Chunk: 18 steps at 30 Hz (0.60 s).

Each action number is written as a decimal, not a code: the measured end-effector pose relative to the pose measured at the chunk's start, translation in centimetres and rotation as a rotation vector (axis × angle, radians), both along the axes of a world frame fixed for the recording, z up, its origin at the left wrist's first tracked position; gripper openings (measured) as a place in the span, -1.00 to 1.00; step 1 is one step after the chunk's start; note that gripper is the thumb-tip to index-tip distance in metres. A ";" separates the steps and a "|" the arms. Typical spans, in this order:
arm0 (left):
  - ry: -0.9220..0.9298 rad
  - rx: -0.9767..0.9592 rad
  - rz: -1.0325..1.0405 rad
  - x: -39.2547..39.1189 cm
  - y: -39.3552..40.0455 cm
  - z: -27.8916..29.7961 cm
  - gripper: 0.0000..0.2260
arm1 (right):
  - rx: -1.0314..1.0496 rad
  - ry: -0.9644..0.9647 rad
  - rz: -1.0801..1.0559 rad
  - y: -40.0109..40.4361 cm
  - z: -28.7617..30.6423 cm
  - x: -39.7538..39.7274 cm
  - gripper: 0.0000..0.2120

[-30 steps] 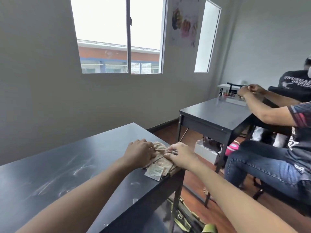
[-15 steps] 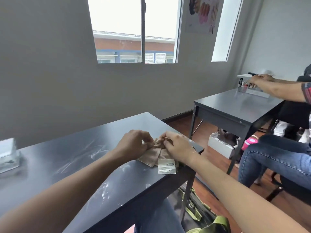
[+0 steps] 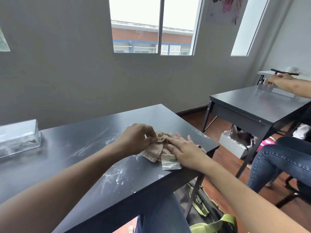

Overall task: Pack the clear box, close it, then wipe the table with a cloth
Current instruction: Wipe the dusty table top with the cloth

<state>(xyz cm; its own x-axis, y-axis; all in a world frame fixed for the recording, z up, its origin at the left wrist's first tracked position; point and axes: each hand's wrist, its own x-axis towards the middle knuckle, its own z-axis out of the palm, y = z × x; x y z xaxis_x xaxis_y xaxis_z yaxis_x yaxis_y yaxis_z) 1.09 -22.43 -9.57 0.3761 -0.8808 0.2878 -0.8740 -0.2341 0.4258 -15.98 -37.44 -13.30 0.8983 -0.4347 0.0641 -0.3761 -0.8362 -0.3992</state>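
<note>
A crumpled beige cloth [image 3: 155,151] with a white label [image 3: 169,163] lies near the right front corner of the dark table [image 3: 80,158]. My left hand [image 3: 136,137] pinches a bunched fold of the cloth at its top. My right hand [image 3: 185,152] rests flat on the cloth's right side, fingers spread. The clear box [image 3: 17,139] stands shut at the table's far left, well apart from both hands.
White smears streak the table top around the cloth. A second dark table [image 3: 249,106] stands to the right, where another person [image 3: 284,157] sits working. A green and black bag [image 3: 207,211] lies on the floor under my table's right edge.
The view has swung left, bringing the clear box into sight. My right hand has opened flat onto the cloth. My left hand still pinches the fold.
</note>
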 end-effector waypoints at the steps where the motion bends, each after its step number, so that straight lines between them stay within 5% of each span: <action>1: 0.012 -0.004 0.009 0.1 0.4 0.1 -0.93 | -0.012 0.001 0.006 0.6 0.0 0.9 -0.53; 7: 0.036 -0.013 0.016 -0.1 1.9 -0.2 -0.94 | -0.070 -0.138 -0.033 2.0 -0.6 2.4 -0.56; 14: 0.049 0.001 -0.111 -2.1 1.7 -1.0 -0.93 | -0.051 -0.224 -0.064 2.8 -1.4 -5.7 -0.36; 18: 0.000 -0.037 -0.193 -4.4 -1.0 -1.4 -0.87 | 0.058 -0.211 -0.139 -1.2 -1.0 -7.4 -0.54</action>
